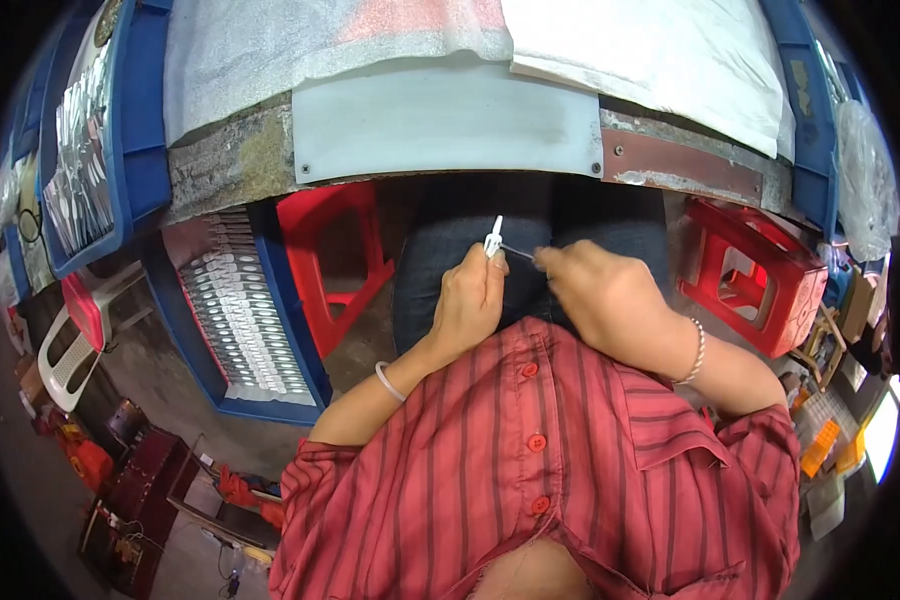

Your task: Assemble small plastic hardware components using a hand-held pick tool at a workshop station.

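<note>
We keep our left hand (470, 300) pinched firmly on the small white plastic clip-shaped part (493, 240), held upright over our lap just below the grey surface (450, 125), while our right hand (600, 295), closed on a thin metal pin (518, 252), eases its tip squarely into the part's side.

Small part (493, 238) pinched in the left hand (470, 300): white. Thin rod (518, 252) at the right hand (610, 300): grey metal. Shirt (560, 470): red with darker stripes running lengthwise, red buttons. Trousers (450, 250): dark blue. Left wrist bangle (389, 382): pale, whitish; right wrist bracelet (696, 352): pale beads. Stools (335, 255): bright red. Crates (130, 130): blue, one holding rows of white pieces (238, 315). Bench plate (448, 125): light grey. Foam sheet (270, 50): white.
</note>
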The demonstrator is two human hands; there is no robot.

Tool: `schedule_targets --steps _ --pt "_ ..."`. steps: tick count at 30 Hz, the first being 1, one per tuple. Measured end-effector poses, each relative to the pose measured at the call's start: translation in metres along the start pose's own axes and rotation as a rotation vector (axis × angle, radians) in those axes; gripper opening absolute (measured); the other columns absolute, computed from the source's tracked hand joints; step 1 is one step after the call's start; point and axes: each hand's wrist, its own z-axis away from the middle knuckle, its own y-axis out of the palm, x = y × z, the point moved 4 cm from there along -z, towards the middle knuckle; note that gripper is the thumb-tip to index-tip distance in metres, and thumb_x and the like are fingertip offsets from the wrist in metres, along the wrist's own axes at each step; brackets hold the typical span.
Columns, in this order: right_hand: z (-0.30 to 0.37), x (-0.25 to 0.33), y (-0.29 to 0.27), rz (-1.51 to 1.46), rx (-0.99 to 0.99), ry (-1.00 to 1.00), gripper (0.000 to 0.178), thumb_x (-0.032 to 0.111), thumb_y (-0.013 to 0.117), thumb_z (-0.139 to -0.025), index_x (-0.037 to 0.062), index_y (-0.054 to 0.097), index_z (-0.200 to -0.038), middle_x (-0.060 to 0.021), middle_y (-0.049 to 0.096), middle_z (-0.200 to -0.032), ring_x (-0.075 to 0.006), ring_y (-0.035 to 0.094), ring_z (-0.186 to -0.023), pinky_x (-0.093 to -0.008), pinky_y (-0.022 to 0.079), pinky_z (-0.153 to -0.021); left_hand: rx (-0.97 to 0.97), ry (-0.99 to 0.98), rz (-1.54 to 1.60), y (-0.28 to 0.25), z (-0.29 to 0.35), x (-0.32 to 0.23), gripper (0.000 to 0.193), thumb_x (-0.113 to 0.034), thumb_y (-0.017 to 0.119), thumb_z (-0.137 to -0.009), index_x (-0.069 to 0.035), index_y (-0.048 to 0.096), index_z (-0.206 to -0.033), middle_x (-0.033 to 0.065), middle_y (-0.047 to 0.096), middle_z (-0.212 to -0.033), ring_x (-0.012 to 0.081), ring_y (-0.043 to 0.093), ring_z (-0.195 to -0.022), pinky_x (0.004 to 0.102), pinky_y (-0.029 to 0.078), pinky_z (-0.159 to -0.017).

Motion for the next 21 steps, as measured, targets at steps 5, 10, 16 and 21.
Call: schedule_targets --steps 5,10,16,21 --pt "-0.009 -0.003 0.017 -0.237 -0.262 0.036 0.025 0.008 0.06 -0.083 -0.0012 0.063 -0.106 -0.0144 0.06 -0.074 -0.0241 0.058 -0.058 -0.0305 0.047 -0.05 -0.094 0.084 -0.201 0.001 -0.002 0.003 0.019 -0.01 0.047 -0.095 0.003 0.046 -0.082 0.0249 0.054 -0.059 0.0443 0.057 -0.057 0.0483 0.041 -0.047" --pt "-0.013 -0.017 0.007 -0.233 -0.096 -0.009 0.032 0.007 0.061 -0.078 -0.0011 0.063 -0.109 -0.0144 0.062 -0.073 -0.0206 0.063 -0.06 -0.0292 0.048 -0.049 -0.069 0.11 -0.12 0.003 -0.007 0.006 0.018 -0.009 0.048 -0.094 0.003 0.047 -0.082 0.0255 0.054 -0.06 0.0444 0.058 -0.059 0.0477 0.042 -0.048" --pt "-0.02 0.014 0.005 0.321 0.296 -0.155 0.04 0.011 0.055 -0.077 -0.0066 0.059 -0.112 -0.0147 0.062 -0.07 -0.022 0.064 -0.061 -0.0316 0.05 -0.047 -0.077 0.11 -0.011 0.002 0.001 0.013 0.016 -0.008 0.049 -0.094 0.003 0.047 -0.082 0.0236 0.055 -0.062 0.0435 0.059 -0.06 0.0454 0.043 -0.049" --pt "-0.017 -0.033 0.031 -0.696 -0.063 0.216 0.032 0.008 0.06 -0.077 -0.001 0.066 -0.108 -0.0171 0.064 -0.069 -0.0269 0.064 -0.061 -0.0387 0.05 -0.052 -0.03 0.091 -0.143 0.002 -0.006 0.018 0.018 -0.01 0.049 -0.093 0.004 0.046 -0.083 0.0264 0.054 -0.06 0.0455 0.058 -0.061 0.0501 0.043 -0.049"
